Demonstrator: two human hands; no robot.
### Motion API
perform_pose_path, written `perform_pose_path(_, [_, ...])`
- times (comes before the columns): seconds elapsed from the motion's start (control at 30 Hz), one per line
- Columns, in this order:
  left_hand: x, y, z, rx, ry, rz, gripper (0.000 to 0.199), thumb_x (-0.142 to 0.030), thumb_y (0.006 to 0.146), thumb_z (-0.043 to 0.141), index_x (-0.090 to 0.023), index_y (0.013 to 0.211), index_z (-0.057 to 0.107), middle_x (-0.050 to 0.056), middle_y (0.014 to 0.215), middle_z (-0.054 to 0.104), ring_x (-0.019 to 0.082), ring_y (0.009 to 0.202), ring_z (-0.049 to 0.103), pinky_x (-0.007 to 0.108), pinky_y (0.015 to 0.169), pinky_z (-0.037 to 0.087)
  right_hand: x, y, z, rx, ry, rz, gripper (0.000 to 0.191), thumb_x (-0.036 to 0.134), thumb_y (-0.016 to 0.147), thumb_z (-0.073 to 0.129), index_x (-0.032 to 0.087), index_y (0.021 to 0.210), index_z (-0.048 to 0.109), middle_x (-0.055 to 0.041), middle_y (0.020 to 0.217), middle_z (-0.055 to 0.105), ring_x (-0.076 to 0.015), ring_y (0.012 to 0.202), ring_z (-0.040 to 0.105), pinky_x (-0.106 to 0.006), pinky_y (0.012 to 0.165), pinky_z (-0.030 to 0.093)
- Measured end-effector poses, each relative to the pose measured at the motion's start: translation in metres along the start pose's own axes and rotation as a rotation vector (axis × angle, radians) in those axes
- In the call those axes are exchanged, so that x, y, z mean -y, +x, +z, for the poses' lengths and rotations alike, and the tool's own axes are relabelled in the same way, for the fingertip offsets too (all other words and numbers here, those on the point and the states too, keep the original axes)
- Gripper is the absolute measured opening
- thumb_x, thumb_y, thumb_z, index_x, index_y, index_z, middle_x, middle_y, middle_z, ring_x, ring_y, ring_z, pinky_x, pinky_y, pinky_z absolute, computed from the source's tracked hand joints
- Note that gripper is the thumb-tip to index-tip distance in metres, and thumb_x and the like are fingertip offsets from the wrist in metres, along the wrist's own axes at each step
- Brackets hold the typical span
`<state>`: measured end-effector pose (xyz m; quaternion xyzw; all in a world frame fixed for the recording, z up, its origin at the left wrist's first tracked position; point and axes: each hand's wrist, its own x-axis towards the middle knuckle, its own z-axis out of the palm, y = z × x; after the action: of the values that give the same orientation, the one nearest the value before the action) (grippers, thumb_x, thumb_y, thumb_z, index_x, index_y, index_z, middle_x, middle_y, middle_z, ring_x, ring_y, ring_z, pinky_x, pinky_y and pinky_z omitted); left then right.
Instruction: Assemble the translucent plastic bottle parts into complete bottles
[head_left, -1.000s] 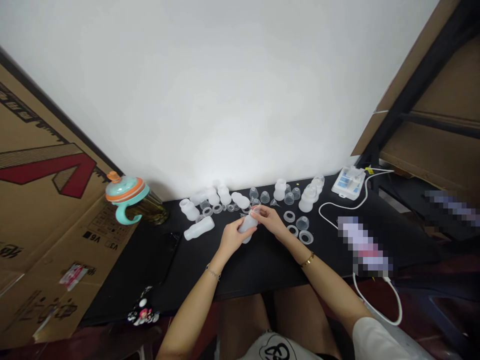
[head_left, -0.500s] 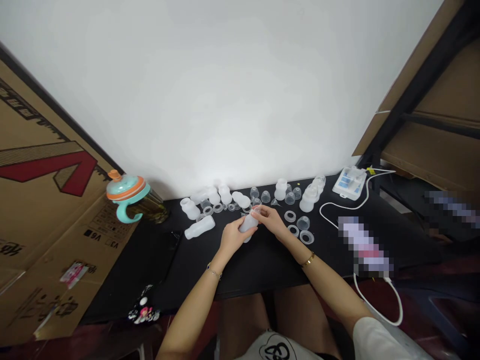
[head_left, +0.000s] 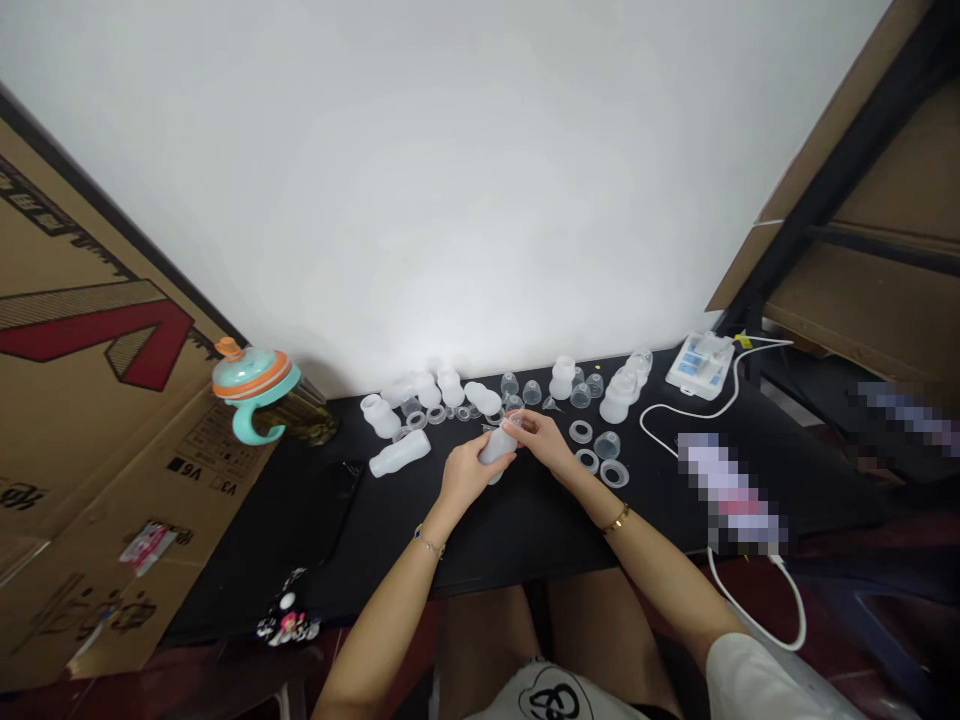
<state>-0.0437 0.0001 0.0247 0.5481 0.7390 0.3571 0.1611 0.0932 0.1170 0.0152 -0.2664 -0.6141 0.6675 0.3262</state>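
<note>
My left hand [head_left: 466, 470] is wrapped round the body of a white baby bottle [head_left: 495, 447], which leans up and to the right above the black table. At the bottle's top, the fingers of my right hand [head_left: 541, 438] close on a clear collar or cap [head_left: 513, 420]; my fingers partly cover it. To the left of my hands a white bottle [head_left: 400, 454] lies on its side. Clear rings [head_left: 614, 474] and a clear dome cap [head_left: 607, 445] lie to the right. Several white bottles [head_left: 380, 416] and more dome caps [head_left: 532, 392] are grouped along the wall.
A turquoise-lidded jug [head_left: 259, 385] of dark liquid stands at the left beside a cardboard box [head_left: 97, 400]. A black phone [head_left: 330, 510] lies near it. At the right are a white power strip [head_left: 699, 366], its cable [head_left: 675, 411] and a pixelated object [head_left: 731, 495].
Both hands stay at the same spot, gripping the bottle and its top. The view has shifted very slightly; nothing else has visibly moved.
</note>
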Motion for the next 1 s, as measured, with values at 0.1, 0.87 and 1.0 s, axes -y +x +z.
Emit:
perform_pose_path(0.1, [0.001,0.000,0.001,-0.006,-0.023,0.017,0.044,-0.051,0.079,0.073,-0.022,0.112,0.078,0.003,0.083,0.075,0.019,0.070,0.062,0.025,0.063,0.036,0.000,0.000,0.000,0.005,-0.002,0.003,0.045,0.055,0.074,0.079,0.019,0.100,0.071,-0.0034,0.088,0.073,-0.0202,0.078,0.065,-0.028,0.062,0.050])
perform_pose_path(0.87, [0.005,0.007,0.000,0.293,-0.749,-0.161,0.059,-0.063,0.072,0.076,-0.008,0.094,0.075,0.006,0.073,0.067,0.014,0.062,0.055,0.024,0.058,0.037,0.020,-0.007,-0.001,0.113,0.232,0.137,0.041,0.049,0.076,0.080,0.019,0.103,0.074,-0.0080,0.103,0.075,-0.0229,0.092,0.069,-0.031,0.074,0.054])
perform_pose_path(1.0, [0.003,0.007,-0.001,0.281,-0.728,-0.157,0.059,-0.065,0.072,0.075,-0.008,0.090,0.075,0.006,0.072,0.067,0.014,0.061,0.055,0.024,0.058,0.036,0.019,-0.007,-0.001,0.112,0.225,0.124,0.041,0.051,0.076,0.080,0.020,0.102,0.075,-0.0071,0.101,0.075,-0.0237,0.092,0.069,-0.031,0.072,0.055])
